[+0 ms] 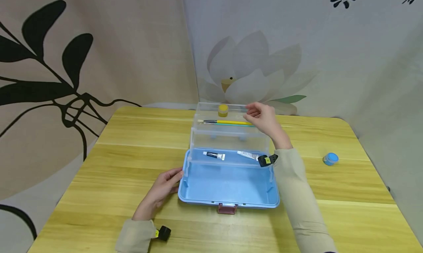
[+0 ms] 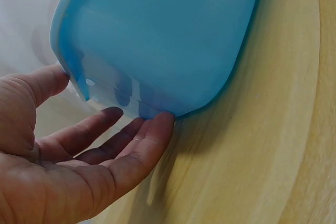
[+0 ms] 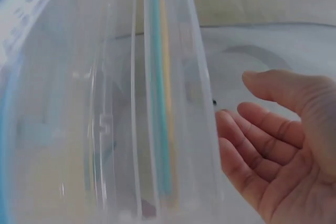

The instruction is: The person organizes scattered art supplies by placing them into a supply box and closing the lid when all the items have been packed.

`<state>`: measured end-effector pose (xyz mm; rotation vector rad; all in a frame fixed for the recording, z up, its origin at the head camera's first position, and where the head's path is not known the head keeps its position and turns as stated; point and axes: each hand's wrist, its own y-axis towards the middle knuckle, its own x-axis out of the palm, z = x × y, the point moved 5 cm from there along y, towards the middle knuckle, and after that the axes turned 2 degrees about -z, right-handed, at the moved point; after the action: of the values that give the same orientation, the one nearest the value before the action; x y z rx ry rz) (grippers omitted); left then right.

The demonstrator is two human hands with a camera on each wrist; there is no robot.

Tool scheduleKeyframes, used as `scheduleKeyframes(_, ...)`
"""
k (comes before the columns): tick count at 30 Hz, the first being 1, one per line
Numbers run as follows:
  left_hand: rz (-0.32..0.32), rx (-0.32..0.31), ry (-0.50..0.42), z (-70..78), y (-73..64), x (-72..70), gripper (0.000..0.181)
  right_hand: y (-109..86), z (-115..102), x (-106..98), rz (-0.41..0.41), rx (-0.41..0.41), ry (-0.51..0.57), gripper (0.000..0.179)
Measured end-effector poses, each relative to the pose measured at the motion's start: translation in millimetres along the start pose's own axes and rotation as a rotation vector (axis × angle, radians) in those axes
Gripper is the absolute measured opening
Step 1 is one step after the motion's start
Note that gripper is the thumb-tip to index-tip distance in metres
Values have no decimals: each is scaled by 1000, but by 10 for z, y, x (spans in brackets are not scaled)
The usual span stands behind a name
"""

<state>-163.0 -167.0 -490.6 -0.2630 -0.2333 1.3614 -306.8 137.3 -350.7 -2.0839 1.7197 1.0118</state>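
A blue storage box stands open on the table, its clear trays raised behind it. On the upper clear tray are a yellow-lidded paint jar and two paintbrushes, one yellow, one teal. The lower tray holds a dark-labelled paint tube and a white paint tube. My left hand touches the box's left end, thumb at the rim and fingertips along the outer wall. My right hand is at the upper tray's right end, fingers loosely bent, with nothing in the palm.
A blue-lidded paint jar sits on the wooden table to the right. A brown latch hangs at the box's front. Behind the table hangs a printed curtain.
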Motion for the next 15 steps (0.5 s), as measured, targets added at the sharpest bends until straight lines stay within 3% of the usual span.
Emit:
scheduleKeyframes(8,15,-3,5,-16,5,-5,50,-311,207,-263,104,22,-16,31)
scheduleKeyframes(15,24,-9,2,-32,13,2,48,-555,413,-425,139,50,-39,29)
